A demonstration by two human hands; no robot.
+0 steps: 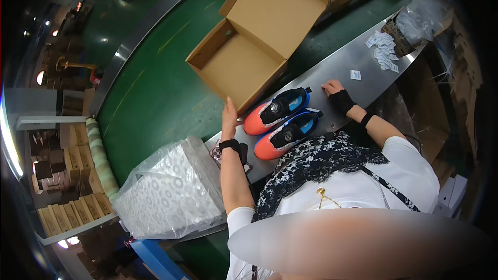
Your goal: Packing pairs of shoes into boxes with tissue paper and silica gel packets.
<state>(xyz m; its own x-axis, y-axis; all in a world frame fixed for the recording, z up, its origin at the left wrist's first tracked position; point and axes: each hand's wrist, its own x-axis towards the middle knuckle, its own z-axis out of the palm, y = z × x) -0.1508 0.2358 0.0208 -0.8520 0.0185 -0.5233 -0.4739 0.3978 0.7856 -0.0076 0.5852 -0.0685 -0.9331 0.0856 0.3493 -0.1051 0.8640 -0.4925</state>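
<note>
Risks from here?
1. The left hand, at the box's near corner, might nudge it across the green surface.
2. The nearer shoe sits close to the apron, so leaning in could knock it askew.
3. The right hand might sweep the lone sachet aside.

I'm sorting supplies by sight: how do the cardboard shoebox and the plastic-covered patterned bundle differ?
The cardboard shoebox is plain brown; the patterned bundle is whitish with grey rings. The shoebox is open; the bundle is covered by clear plastic. Both rest at least partly on the green surface.
</note>
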